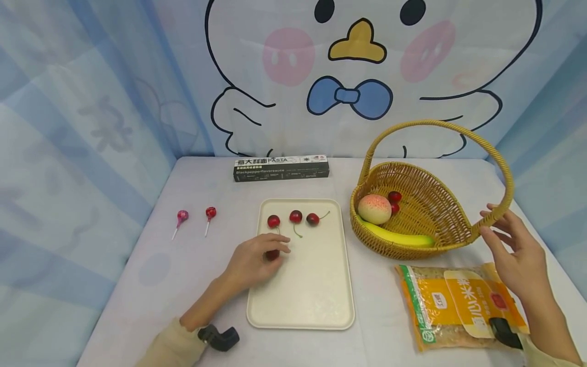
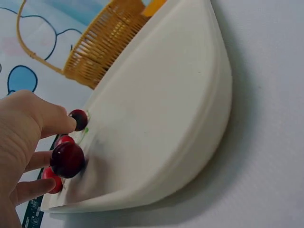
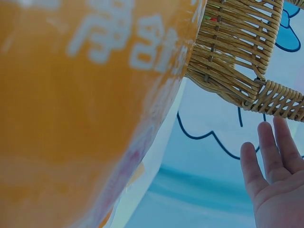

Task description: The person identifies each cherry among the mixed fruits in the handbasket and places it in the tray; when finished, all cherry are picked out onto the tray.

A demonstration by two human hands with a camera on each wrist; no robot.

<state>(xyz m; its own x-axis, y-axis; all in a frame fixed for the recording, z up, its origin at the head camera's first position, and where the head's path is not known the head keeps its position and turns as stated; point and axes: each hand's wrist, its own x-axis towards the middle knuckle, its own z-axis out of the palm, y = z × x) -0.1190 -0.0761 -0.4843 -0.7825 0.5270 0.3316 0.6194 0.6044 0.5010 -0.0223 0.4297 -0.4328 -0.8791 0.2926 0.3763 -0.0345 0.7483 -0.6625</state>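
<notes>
The left hand (image 1: 257, 260) rests on the near-left part of the cream tray (image 1: 316, 300), its fingers curled round a dark red cherry (image 2: 67, 159) that the wrist view shows pinched at the fingertips; three more cherries (image 1: 295, 217) lie in a row on the far end of the tray, just beyond the knuckles, their stems trailing toward the near side. The right hand (image 1: 515, 255) hovers at the right, fingers straight and spread, holding nothing, just beside the near end of the handle of the wicker basket (image 1: 440, 224); whether a fingertip touches the handle I cannot tell. Inside the basket lie a peach (image 1: 374, 209), a banana (image 1: 399, 237) and two further red fruits (image 1: 394, 200). Under the right forearm lies an orange bag of rice (image 1: 454, 306), near and right of the tray; a black pasta box (image 1: 281, 168) lies at the far edge of the table; two lollipops (image 1: 196, 220) lie well apart to the left of the tray.
</notes>
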